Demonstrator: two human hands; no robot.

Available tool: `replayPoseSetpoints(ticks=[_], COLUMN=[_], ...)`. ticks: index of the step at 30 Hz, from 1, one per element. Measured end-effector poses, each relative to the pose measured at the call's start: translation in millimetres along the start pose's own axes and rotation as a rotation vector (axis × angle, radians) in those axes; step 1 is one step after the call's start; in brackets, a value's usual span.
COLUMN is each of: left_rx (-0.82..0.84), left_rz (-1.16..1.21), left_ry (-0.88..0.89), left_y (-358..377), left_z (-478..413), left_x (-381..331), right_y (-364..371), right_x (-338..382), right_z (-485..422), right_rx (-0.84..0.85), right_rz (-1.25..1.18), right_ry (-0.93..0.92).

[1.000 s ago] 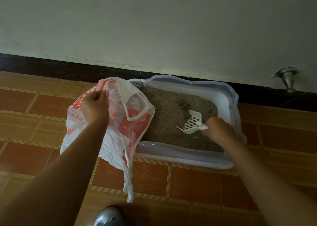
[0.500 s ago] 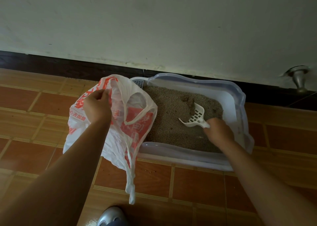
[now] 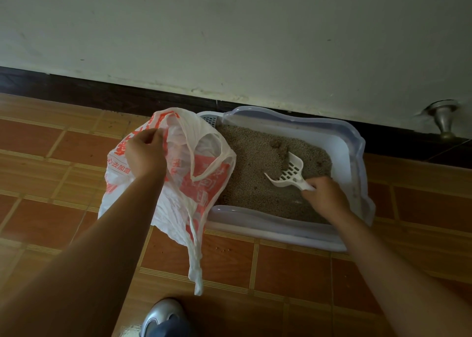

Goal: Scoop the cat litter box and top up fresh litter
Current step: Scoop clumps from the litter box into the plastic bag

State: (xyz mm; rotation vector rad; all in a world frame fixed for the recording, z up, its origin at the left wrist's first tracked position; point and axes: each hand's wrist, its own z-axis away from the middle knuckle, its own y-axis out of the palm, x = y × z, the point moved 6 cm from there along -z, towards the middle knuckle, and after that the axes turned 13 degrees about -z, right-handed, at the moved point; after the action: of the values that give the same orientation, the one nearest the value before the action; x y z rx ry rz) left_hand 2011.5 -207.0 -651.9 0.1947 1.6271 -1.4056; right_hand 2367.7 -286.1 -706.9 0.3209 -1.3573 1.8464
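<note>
digging scoop into litter

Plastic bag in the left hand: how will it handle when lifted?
Probably floppy: the plastic bag hangs creased from the left hand, one handle dangling loose. Likely light: the film looks thin and translucent. Its mouth would probably sag shut unless held open.

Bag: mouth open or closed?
Open: the left hand holds the bag up by its rim, mouth gaping beside the litter box.
</note>
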Motion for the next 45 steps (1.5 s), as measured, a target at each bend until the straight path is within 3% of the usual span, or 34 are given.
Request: replayPoseSetpoints(ticks=[25, 30, 45], left_rx=[-0.067, -0.067, -0.06], left_rz=[0.084, 0.085, 0.116], left_ry=[-0.035, -0.041, -0.047], left_y=[-31.7, -33.6, -35.0], left_z=[1.0, 1.4, -0.6], left_x=[9.9, 12.0, 14.3], right_y=[-4.2, -0.1, -6.6], right_x=[38.2, 43.9, 51.6], right_z=[17.8, 18.1, 22.6], right_rx=[-0.022, 0.003, -0.041], right_rz=[-0.132, -0.237, -0.209], right_ry=[-0.175, -0.163, -0.17])
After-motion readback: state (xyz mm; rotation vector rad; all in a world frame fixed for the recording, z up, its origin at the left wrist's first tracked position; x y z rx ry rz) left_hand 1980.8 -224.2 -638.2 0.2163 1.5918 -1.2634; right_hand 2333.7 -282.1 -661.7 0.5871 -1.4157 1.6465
